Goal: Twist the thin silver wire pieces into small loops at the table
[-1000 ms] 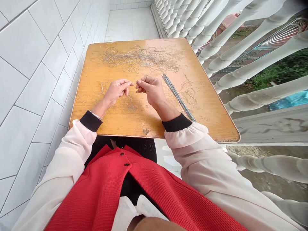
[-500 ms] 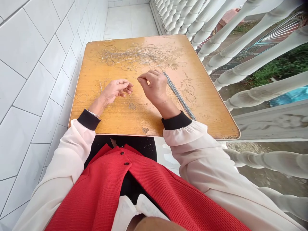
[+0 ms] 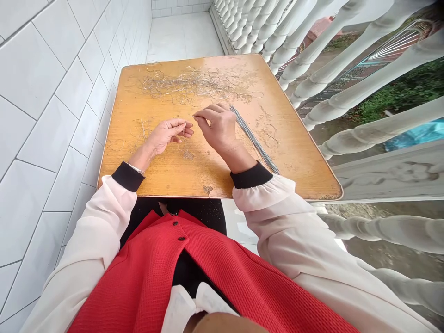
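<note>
Over the middle of the wooden table, my left hand (image 3: pixel 167 135) is closed in a pinch, its thumb pressed to the fingers. A thin strand, perhaps wire, seems to curl below its fingertips, but the pinched end is too fine to make out. My right hand (image 3: pixel 218 126) is pinched as well, a short gap away from the left fingertips. Whatever lies between its thumb and forefinger is too small to name. Right of it lies a straight bundle of grey wires (image 3: pixel 255 138). A loose tangle of thin wires (image 3: pixel 190 84) spreads across the table's far part.
The wooden table (image 3: pixel 166 180) has worn patches. A few loose strands (image 3: pixel 143 132) lie by my left wrist, and a thin loop (image 3: pixel 271 135) lies beyond the bundle. A white tiled wall (image 3: pixel 38 152) rises on the left, a white balustrade (image 3: pixel 329 111) on the right.
My right hand has moved slightly left, closer to the left fingertips. Both hands stay pinched. The whole view has shifted a little.
</note>
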